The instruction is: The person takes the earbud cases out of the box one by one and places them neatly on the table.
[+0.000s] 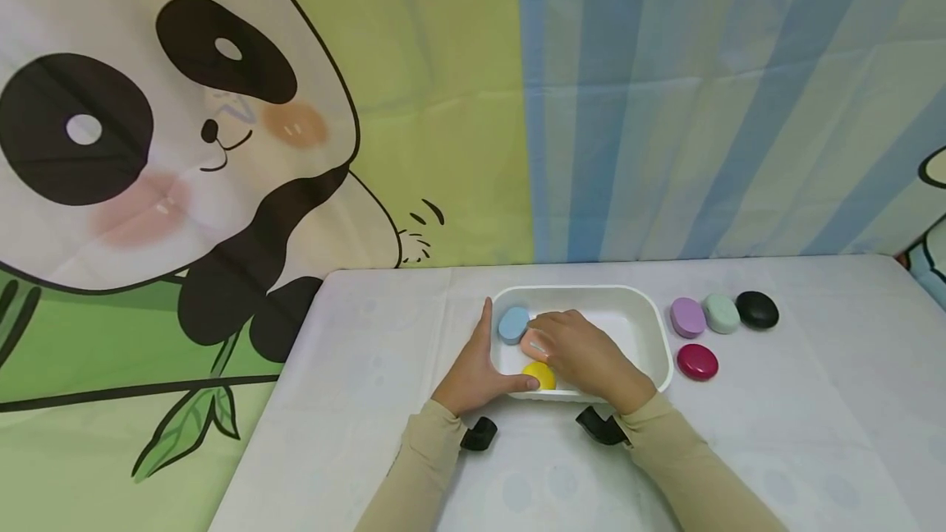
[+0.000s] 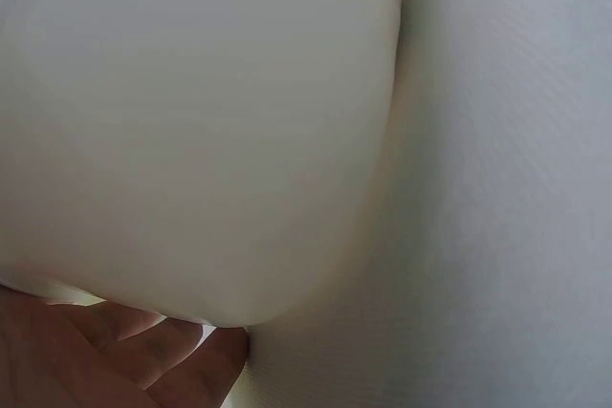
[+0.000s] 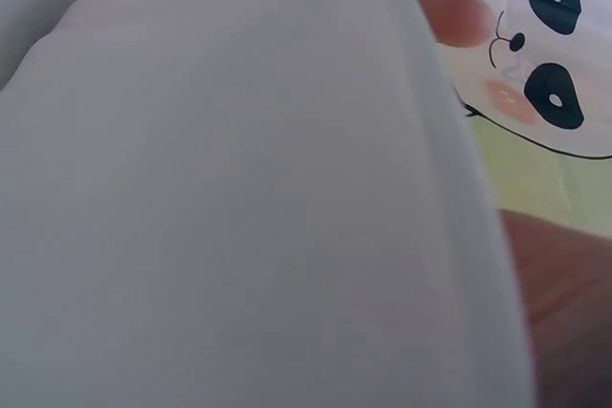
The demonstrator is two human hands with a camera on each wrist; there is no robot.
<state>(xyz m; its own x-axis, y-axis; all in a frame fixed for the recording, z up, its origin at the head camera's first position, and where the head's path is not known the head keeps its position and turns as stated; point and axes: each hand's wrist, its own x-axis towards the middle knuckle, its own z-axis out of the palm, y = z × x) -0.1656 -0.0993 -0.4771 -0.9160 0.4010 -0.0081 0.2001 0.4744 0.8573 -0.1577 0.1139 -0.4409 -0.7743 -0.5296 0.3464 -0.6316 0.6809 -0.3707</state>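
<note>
A white rectangular tray (image 1: 643, 318) lies on the table near the hands. My left hand (image 1: 476, 372) grips its near left corner, the thumb over the near rim and the fingers along the outer left wall; in the left wrist view those fingers (image 2: 182, 351) show below the tray's wall. My right hand (image 1: 587, 355) reaches into the tray and holds a peach-coloured round piece (image 1: 534, 345), partly covered by the fingers. Beside it sits a light blue round piece (image 1: 513, 325). A yellow round piece (image 1: 540, 374) lies close to the left thumb.
Right of the tray stand a purple piece (image 1: 688, 318), a mint green piece (image 1: 721, 314) and a glossy black one (image 1: 757, 310). A dark red piece (image 1: 698, 362) lies nearer. The table (image 1: 798, 425) has a white cloth, with a panda-printed curtain (image 1: 443, 105) behind.
</note>
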